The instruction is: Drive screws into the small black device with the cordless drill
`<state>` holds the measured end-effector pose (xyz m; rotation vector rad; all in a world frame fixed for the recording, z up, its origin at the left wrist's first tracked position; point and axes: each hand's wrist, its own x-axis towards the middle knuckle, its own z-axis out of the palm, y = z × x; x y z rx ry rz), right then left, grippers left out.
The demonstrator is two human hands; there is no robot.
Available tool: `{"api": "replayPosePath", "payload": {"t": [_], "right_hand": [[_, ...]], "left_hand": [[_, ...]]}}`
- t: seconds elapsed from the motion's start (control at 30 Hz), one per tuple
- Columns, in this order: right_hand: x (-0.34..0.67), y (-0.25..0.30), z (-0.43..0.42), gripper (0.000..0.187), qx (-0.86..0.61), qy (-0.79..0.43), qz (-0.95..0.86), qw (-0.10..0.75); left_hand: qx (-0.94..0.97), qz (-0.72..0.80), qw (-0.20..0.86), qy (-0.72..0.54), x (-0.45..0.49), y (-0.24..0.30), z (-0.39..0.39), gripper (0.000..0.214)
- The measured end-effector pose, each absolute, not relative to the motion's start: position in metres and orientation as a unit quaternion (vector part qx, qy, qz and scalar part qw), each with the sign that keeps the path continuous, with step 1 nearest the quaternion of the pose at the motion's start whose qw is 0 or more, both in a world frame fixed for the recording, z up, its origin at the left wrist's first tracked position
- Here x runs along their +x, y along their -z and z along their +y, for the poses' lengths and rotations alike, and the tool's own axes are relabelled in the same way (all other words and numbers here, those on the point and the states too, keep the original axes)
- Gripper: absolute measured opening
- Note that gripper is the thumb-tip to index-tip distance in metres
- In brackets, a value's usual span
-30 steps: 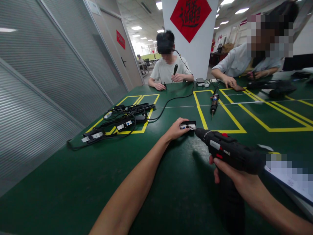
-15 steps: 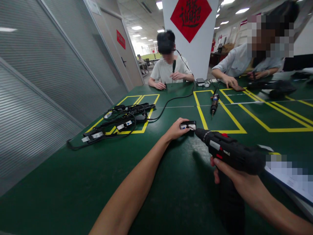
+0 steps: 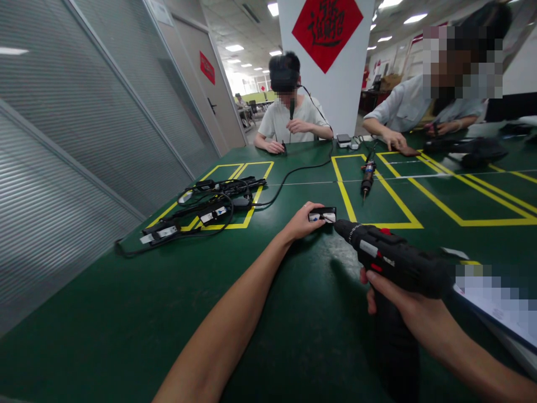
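While the left hand [image 3: 301, 223] pins a small black-and-white plastic module [image 3: 323, 215] flat on the dark green worktop [image 3: 126, 313], the right hand [image 3: 398, 305] grips closed around a black cordless screwdriver [image 3: 390, 258], tip touching the module's right end.

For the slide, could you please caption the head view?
Left hand steadies a small black part on the green table while the right hand aims a cordless drill at it.

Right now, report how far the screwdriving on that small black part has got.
Done: cannot tell; a pile of similar black parts with cables lies in the yellow-taped box to the left.
In hand: left hand steadies the small black part on the green table; right hand aims the electric screwdriver, tip at the part.
Left: the pictures do not show.
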<state>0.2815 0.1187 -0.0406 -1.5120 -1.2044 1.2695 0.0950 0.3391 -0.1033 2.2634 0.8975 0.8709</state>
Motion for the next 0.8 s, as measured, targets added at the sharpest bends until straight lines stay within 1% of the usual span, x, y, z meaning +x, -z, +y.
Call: {"api": "replayPosePath", "payload": {"t": [0.17, 0.47, 0.8], "right_hand": [[0.2816, 0.0364, 0.1178, 0.027, -0.611, -0.496, -0.488, 0.379], [0.2796, 0.0405, 0.1173, 0.024, -0.610, -0.493, -0.465, 0.411], [0.2815, 0.0369, 0.1163, 0.026, -0.620, -0.498, -0.473, 0.378]], "left_hand": [[0.839, 0.341, 0.275, -0.323, 0.0950, 0.1027, 0.3380, 0.047], [0.840, 0.335, 0.275, -0.326, 0.0959, 0.1056, 0.3399, 0.046], [0.838, 0.335, 0.281, -0.327, 0.0954, 0.1027, 0.3382, 0.047]]}}
